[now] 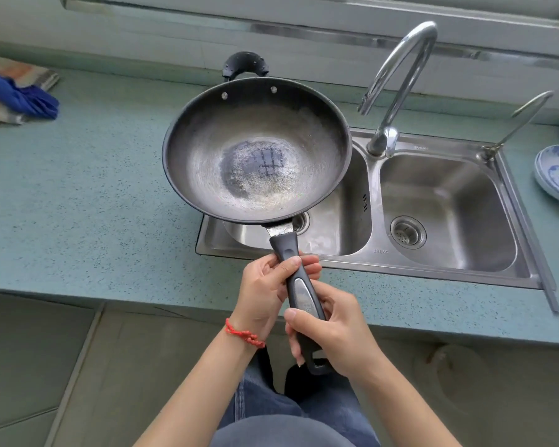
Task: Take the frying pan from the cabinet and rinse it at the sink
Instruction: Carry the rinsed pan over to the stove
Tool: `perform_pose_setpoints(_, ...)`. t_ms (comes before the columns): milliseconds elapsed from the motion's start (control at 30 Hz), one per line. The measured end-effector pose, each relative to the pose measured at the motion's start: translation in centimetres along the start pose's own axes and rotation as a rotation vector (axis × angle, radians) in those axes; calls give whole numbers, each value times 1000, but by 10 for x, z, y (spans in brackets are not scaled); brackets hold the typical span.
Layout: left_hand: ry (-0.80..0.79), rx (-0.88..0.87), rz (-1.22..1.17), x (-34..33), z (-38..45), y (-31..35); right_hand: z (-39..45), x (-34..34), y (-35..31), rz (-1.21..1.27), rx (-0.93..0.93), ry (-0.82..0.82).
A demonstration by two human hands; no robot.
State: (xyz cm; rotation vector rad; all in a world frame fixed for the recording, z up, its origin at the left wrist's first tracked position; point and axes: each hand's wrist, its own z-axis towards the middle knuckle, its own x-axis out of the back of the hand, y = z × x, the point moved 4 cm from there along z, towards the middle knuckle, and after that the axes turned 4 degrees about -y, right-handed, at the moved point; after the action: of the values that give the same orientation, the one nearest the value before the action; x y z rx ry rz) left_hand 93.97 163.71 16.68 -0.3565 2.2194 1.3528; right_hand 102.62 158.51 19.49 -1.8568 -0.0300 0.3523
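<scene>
The speckled teal bench (pixel 78 204) carried a double sink (pixel 368 262) at its right end. The left hand (pixel 265 291) and right hand (pixel 333 333) both gripped the frying pan (pixel 255 150), held above the left basin; swinging right, its rim might have struck the faucet (pixel 397 75).

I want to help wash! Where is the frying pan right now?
In the head view the frying pan is held up over the left sink basin, left of the faucet, both hands gripping its handle.
</scene>
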Motion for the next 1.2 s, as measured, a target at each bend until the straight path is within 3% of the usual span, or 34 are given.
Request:
perform_pose_setpoints(600,369,-265,-191,-53,-78,-43,-63,42,-11,-156,-35,-405)
perform_pose_setpoints(900,590,-425,-281,-20,-151,-46,-88,-13,3,-230,-82,-657)
perform_pose_setpoints(1200,788,-583,-396,45,-267,-57,-136,-115,39,-371,-125,-922)
